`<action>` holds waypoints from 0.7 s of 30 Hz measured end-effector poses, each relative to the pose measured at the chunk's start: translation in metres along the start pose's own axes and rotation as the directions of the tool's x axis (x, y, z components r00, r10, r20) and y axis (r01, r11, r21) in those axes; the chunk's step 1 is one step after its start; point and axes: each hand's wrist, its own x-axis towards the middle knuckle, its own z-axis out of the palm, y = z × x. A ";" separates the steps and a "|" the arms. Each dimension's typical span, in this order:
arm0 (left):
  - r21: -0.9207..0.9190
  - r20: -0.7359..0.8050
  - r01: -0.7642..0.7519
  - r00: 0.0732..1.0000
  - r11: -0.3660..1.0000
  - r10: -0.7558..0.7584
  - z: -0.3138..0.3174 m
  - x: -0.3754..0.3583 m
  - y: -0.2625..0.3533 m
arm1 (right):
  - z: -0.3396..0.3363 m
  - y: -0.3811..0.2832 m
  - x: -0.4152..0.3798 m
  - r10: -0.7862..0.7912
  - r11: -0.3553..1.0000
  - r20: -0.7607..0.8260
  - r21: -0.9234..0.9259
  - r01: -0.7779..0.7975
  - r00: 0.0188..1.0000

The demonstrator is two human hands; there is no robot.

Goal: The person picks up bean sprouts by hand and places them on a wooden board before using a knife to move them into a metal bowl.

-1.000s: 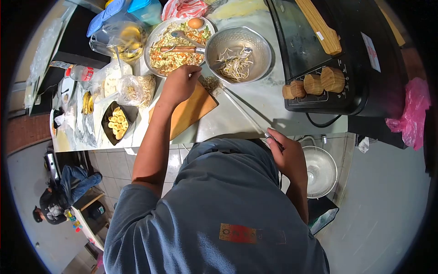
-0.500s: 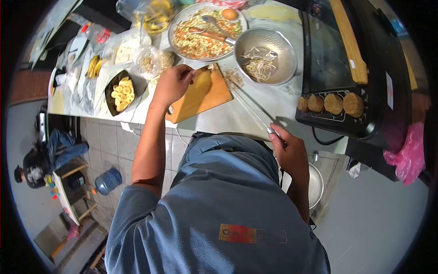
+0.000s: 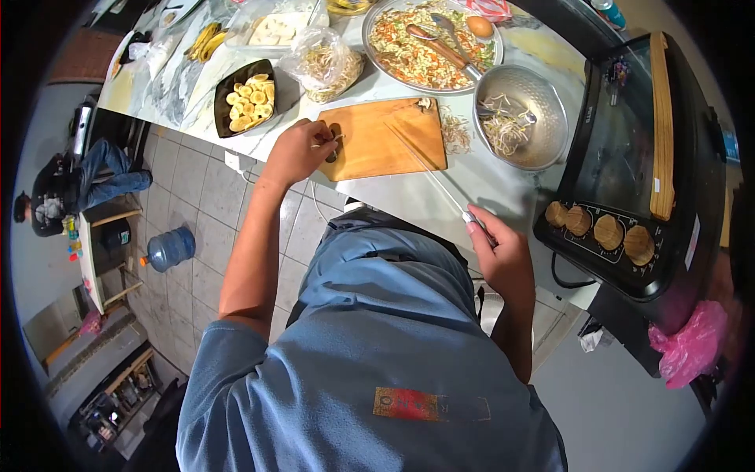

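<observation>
Over the left end of a wooden cutting board [image 3: 370, 141], my left hand [image 3: 292, 157] is closed in a pinch, with a few bean sprouts [image 3: 334, 144] showing at the fingertips. My right hand [image 3: 506, 256] grips the handle of a knife [image 3: 436, 177]. Its long thin blade slants up and left, the tip above the middle of the board. A scrap of sprout [image 3: 425, 104] lies near the board's far right corner. Thin trimmings [image 3: 454, 131] are scattered just right of the board. Beside them, a dented metal bowl [image 3: 554, 145] holds more bean sprouts [image 3: 506, 126].
Behind the board are a plastic bag of sprouts [image 3: 324, 69] and a large tray [image 3: 370, 49] of chopped vegetables with a spoon and an egg. A black dish [image 3: 222, 106] of sliced bananas stands left. A toaster oven [image 3: 621, 228] stands right. A person [image 3: 59, 193] sits far left.
The view has turned, so the counter appears shifted right. My left hand has moved from the board's far side to its left end, and sprouts now show in its fingers. The knife stays in my right hand.
</observation>
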 end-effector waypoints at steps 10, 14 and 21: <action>-0.035 -0.054 -0.015 0.998 0.999 0.014 0.008 0.003 -0.005 | -0.002 0.000 0.005 0.105 0.993 0.039 -0.053 -0.103 0.994; -0.081 -0.110 -0.049 0.993 0.996 0.040 0.004 0.002 -0.005 | -0.001 0.004 0.006 0.082 0.994 0.015 -0.077 -0.081 0.997; -0.491 -0.054 0.082 0.991 0.867 -0.124 0.004 0.011 0.013 | -0.003 0.000 0.008 0.114 0.992 -0.007 -0.059 -0.114 0.993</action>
